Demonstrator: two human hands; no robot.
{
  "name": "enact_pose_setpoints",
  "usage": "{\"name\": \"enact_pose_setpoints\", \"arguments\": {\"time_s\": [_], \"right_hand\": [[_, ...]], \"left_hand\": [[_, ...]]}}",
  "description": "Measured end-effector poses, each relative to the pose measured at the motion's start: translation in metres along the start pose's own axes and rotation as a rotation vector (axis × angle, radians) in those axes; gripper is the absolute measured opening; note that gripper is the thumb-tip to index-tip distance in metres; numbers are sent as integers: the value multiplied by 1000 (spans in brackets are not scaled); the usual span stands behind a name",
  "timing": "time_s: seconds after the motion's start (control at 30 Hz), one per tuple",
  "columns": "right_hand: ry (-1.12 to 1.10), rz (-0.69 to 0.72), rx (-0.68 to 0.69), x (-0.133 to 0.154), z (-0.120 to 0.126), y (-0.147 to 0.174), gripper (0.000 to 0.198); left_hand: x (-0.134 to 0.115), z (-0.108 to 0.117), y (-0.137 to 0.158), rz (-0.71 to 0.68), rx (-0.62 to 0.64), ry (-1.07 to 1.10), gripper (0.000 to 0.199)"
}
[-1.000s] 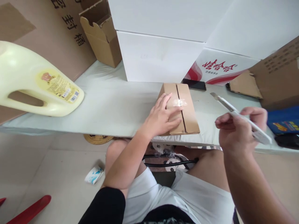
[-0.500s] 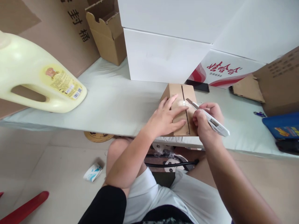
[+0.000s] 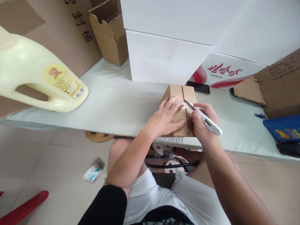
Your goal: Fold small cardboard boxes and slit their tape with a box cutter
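Note:
A small brown cardboard box [image 3: 176, 91] sits near the front edge of the covered table, its top seam running away from me. Clear tape [image 3: 187, 105] crosses that seam. My left hand [image 3: 164, 118] lies on the left part of the top with its fingers spread. In my right hand [image 3: 205, 120] is a white utility knife [image 3: 208, 122], gripped between thumb and fingers. Its blade [image 3: 188, 103] points to the far left and meets the tape at the seam.
A pale yellow jug [image 3: 47, 72] stands at the left, an open carton [image 3: 109, 34] behind it. White boxes [image 3: 166, 56] are stacked at the back. A black phone [image 3: 199, 87] lies behind the small box. A blue pouch [image 3: 282, 127] is at the right edge.
My right hand has moved slightly left with the utility knife, bringing the blade tip over to the seam. The left forefinger has drawn back from the seam.

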State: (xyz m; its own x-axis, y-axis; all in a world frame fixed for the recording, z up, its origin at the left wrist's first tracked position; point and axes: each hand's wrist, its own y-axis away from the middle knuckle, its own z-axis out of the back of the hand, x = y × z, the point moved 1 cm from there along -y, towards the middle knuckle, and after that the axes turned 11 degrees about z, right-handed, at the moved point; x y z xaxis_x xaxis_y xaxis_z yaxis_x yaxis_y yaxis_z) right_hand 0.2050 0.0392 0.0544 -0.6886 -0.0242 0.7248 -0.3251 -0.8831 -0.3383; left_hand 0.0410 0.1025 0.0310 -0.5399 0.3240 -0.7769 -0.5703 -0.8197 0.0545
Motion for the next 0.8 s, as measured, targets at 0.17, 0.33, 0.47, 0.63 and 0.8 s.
{"name": "enact_pose_setpoints", "arguments": {"time_s": [0.17, 0.33, 0.47, 0.63, 0.8], "right_hand": [[38, 18, 4, 0, -1, -1, 27], [41, 45, -17, 0, -1, 0, 20], [67, 64, 2, 2, -2, -1, 21], [54, 51, -1, 3, -1, -2, 18], [55, 45, -22, 3, -1, -1, 17]], "left_hand": [[1, 0, 0, 3, -19, 11, 57], [-1, 1, 1, 19, -9, 20, 56], [0, 1, 1, 12, -11, 23, 56], [-2, 2, 1, 22, -5, 7, 57], [-2, 1, 1, 10, -18, 16, 56]]}}
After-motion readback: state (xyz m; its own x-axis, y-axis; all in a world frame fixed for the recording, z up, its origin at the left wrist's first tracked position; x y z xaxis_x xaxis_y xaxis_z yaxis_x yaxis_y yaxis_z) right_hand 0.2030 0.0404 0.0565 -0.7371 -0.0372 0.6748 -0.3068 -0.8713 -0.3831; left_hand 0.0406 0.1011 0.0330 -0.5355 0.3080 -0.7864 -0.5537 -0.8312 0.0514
